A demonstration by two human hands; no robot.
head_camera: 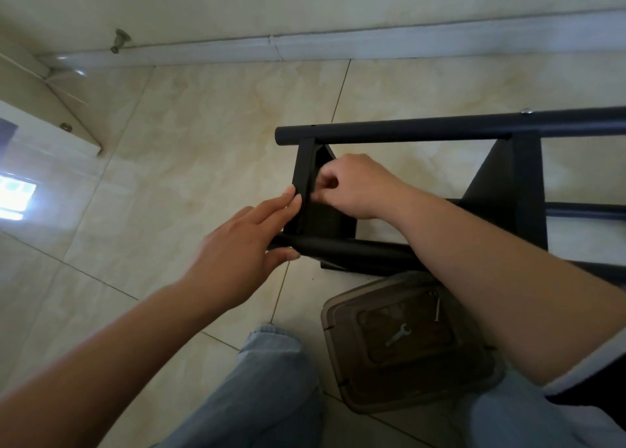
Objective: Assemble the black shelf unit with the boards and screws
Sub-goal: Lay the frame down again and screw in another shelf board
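Fitting the end board into the shelf frame

My left hand [237, 244] presses flat-fingered on the end board [306, 183]; my right hand [352, 186] pinches something unseen inside; a slip could drop it.

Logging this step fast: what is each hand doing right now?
Left hand: open, straight fingers pressing the black shelf board, thumb under the tube.
Right hand: fingers curled, pinching at the board; what it pinches is hidden.
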